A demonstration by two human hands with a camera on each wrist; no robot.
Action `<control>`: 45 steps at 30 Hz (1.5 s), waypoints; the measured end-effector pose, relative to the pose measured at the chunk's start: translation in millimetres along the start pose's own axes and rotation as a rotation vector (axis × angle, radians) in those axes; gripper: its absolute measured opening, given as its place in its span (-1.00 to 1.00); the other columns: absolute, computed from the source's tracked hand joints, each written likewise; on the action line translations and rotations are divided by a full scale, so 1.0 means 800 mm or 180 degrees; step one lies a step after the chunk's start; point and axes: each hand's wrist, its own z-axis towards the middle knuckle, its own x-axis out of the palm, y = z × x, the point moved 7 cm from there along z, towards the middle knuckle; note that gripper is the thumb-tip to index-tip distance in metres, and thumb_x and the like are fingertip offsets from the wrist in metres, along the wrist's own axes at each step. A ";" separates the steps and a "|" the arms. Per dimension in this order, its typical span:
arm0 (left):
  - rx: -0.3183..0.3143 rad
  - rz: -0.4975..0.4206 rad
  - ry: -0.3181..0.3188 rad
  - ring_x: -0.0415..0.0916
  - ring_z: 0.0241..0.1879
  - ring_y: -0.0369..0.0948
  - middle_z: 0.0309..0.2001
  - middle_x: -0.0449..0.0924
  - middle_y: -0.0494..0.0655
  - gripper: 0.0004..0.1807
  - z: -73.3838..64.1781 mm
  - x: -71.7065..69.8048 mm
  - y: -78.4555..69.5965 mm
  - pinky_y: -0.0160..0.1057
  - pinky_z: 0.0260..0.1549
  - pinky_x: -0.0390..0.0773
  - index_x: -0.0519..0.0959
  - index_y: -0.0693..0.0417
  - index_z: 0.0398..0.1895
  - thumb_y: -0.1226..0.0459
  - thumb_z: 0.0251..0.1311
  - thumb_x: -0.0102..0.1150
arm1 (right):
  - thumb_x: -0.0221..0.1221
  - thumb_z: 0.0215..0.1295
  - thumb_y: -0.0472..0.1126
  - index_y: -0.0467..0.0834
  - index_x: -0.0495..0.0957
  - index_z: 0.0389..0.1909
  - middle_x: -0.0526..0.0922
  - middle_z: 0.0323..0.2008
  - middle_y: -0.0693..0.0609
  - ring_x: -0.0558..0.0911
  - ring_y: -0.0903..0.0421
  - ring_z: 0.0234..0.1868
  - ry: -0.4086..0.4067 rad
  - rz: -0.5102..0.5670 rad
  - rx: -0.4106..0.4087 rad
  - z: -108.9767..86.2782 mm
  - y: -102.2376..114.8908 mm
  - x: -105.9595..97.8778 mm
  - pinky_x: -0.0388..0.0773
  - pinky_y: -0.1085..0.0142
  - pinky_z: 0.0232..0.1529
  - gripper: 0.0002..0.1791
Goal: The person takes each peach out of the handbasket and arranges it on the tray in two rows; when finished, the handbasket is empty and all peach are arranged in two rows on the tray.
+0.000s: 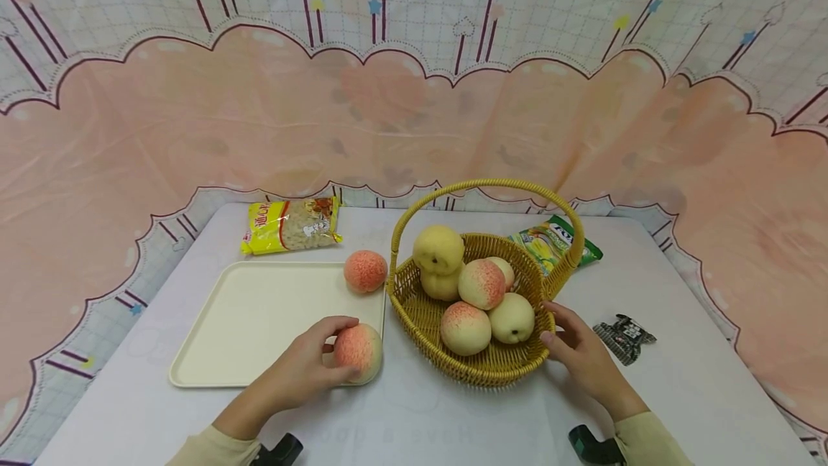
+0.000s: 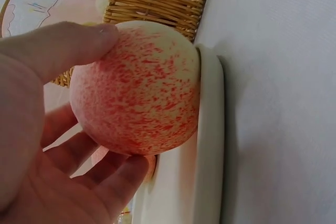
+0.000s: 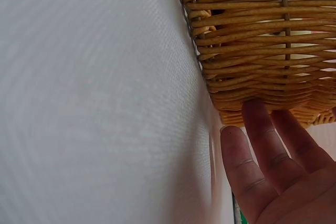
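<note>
My left hand (image 1: pixel 313 362) grips a red-speckled peach (image 1: pixel 359 353) at the near right corner of a cream tray (image 1: pixel 259 329). In the left wrist view the thumb lies over the peach's upper side and the fingers curl beneath it, the peach right at the tray rim. A second, redder peach (image 1: pixel 365 271) sits at the tray's far right corner. To the right stands a wicker basket (image 1: pixel 414 322) holding several peaches and yellow fruits (image 1: pixel 438 250). My right hand (image 1: pixel 585 354) touches the basket's right side, its fingers nearly straight against the weave in the right wrist view.
Behind the tray lies a yellow snack bag (image 1: pixel 291 225). A green packet (image 1: pixel 546 244) is partly hidden behind the basket and its tall arched handle (image 1: pixel 485 183). A small black wrapper (image 1: pixel 624 339) lies right of my right hand. A patterned curtain (image 1: pixel 323 128) hangs behind the table.
</note>
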 end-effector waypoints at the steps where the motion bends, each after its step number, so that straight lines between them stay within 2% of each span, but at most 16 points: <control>1: 0.0021 -0.0004 0.0021 0.44 0.15 0.10 0.16 0.47 0.15 -0.31 0.000 0.000 -0.001 -0.12 0.03 0.59 0.40 0.32 0.24 0.31 0.05 0.48 | 0.06 0.52 -0.30 -0.34 0.17 0.46 0.25 0.34 -0.50 0.48 -0.40 0.16 0.0003 -0.0001 -0.0001 0.000 0.000 0.000 0.65 0.31 -0.15 -0.43; 7: 0.0064 -0.0027 0.0092 0.44 0.17 0.10 0.18 0.46 0.17 -0.33 0.000 0.000 -0.001 -0.11 0.07 0.57 0.41 0.32 0.24 0.32 0.05 0.47 | 0.06 0.52 -0.30 -0.34 0.17 0.46 0.26 0.33 -0.51 0.48 -0.40 0.15 -0.0002 0.0003 -0.0024 0.000 0.001 0.000 0.66 0.30 -0.16 -0.43; 14: 0.0025 -0.0054 -0.0050 0.42 0.20 0.09 0.20 0.48 0.16 -0.31 0.000 0.000 0.003 -0.05 0.11 0.54 0.42 0.32 0.26 0.23 0.10 0.47 | 0.05 0.52 -0.31 -0.34 0.17 0.45 0.26 0.33 -0.51 0.49 -0.40 0.15 0.0013 0.0028 -0.0032 -0.001 0.000 0.001 0.66 0.30 -0.16 -0.43; 18: -0.0010 -0.0039 -0.0083 0.41 0.21 0.10 0.20 0.48 0.15 -0.30 0.001 -0.002 0.001 -0.01 0.11 0.53 0.42 0.31 0.27 0.23 0.09 0.47 | 0.06 0.51 -0.31 -0.35 0.17 0.45 0.27 0.31 -0.51 0.49 -0.39 0.13 0.0014 0.0032 -0.0033 -0.001 0.000 0.001 0.66 0.30 -0.16 -0.44; 21: 0.0024 -0.0007 -0.0161 0.39 0.23 0.13 0.22 0.47 0.15 -0.30 0.002 -0.009 -0.005 0.06 0.12 0.51 0.42 0.30 0.28 0.27 0.08 0.47 | 0.05 0.52 -0.31 -0.35 0.17 0.45 0.26 0.32 -0.51 0.49 -0.40 0.14 0.0027 0.0036 -0.0025 -0.001 0.000 0.002 0.66 0.30 -0.15 -0.43; 25: 0.0157 -0.0043 -0.0315 0.37 0.25 0.15 0.25 0.46 0.14 -0.32 0.003 -0.022 -0.020 0.11 0.13 0.49 0.42 0.23 0.30 0.32 0.10 0.46 | 0.05 0.52 -0.30 -0.35 0.16 0.46 0.25 0.33 -0.50 0.48 -0.41 0.15 0.0041 0.0044 -0.0020 -0.001 0.001 0.002 0.65 0.31 -0.14 -0.43; 29: 0.0354 -0.0134 -0.0360 0.38 0.27 0.08 0.26 0.46 0.10 -0.33 0.006 -0.025 -0.045 0.07 0.16 0.48 0.43 0.19 0.29 0.31 0.11 0.47 | 0.05 0.53 -0.29 -0.34 0.16 0.46 0.25 0.34 -0.49 0.48 -0.41 0.16 0.0037 0.0035 -0.0004 0.000 0.002 0.001 0.65 0.31 -0.14 -0.43; 35: 0.0533 -0.0184 -0.0283 0.38 0.27 0.03 0.28 0.46 0.06 -0.31 0.021 -0.013 -0.080 0.10 0.17 0.45 0.44 0.19 0.30 0.26 0.10 0.48 | 0.05 0.52 -0.28 -0.33 0.16 0.46 0.26 0.34 -0.48 0.48 -0.40 0.16 0.0031 0.0030 0.0031 0.000 0.001 0.000 0.65 0.31 -0.14 -0.42; 45: 0.0703 -0.0069 -0.0056 0.35 0.30 -0.02 0.30 0.42 0.06 -0.27 0.055 0.016 -0.115 0.10 0.17 0.44 0.40 0.24 0.33 0.26 0.09 0.48 | 0.05 0.53 -0.28 -0.32 0.15 0.47 0.24 0.35 -0.49 0.47 -0.41 0.18 0.0048 0.0060 0.0054 0.000 0.000 0.000 0.64 0.31 -0.14 -0.42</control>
